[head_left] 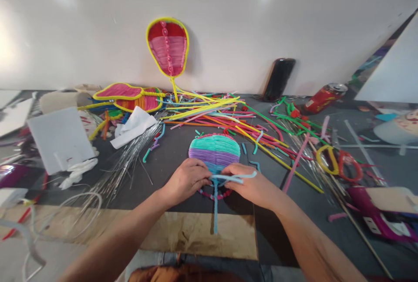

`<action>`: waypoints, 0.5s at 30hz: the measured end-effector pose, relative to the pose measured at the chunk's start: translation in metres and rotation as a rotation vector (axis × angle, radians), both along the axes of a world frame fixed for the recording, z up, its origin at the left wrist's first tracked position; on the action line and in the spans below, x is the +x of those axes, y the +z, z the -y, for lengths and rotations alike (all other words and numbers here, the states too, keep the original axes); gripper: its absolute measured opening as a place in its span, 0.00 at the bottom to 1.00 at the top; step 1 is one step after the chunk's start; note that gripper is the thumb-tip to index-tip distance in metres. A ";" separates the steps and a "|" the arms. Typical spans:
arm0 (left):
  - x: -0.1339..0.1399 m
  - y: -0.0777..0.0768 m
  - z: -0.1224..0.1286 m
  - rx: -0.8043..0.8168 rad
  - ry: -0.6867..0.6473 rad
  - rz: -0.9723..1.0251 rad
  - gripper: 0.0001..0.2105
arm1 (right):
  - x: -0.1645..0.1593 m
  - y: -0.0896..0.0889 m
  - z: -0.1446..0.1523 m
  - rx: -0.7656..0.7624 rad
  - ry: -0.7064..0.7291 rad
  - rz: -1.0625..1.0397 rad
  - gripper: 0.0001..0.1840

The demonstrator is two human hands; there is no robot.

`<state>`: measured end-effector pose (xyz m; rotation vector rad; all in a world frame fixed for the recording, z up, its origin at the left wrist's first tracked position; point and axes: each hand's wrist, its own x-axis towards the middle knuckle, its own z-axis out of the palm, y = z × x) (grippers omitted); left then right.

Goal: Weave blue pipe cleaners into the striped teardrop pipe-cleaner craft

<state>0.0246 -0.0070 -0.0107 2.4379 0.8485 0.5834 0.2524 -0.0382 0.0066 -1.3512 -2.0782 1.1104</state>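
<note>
A rounded pipe-cleaner panel [214, 150] with teal, purple and blue bands lies in front of me. Part of its lower end is covered by my fingers. On its lower left edge, my left hand [187, 182] is closed with fingertips pinched. My right hand [256, 186] is pinched at the lower right, where a light blue pipe cleaner [237, 178] crosses the panel and sticks out over the hand. Below the fingers a twisted blue stem [215, 212] points toward me. A loop with red and pink pieces [225, 194] shows beneath the hands.
Loose pipe cleaners [209, 114] spread behind the panel. A finished pink-and-yellow piece [168, 49] leans on the wall. Further right are a phone [279, 79], a red can [326, 98] and a purple glue gun [375, 216]. Metal wires [127, 156] and white paper [60, 140] lie left.
</note>
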 end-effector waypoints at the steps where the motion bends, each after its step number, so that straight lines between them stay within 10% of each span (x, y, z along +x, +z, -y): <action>1: -0.002 0.002 -0.001 -0.018 -0.041 0.001 0.08 | 0.000 0.001 0.001 0.025 0.027 0.006 0.05; 8: -0.007 0.009 -0.008 -0.023 -0.198 0.032 0.10 | -0.002 -0.002 0.000 0.108 0.076 0.019 0.08; 15: 0.003 0.005 -0.001 -0.003 -0.005 0.076 0.10 | -0.005 -0.009 -0.001 0.175 0.038 0.059 0.07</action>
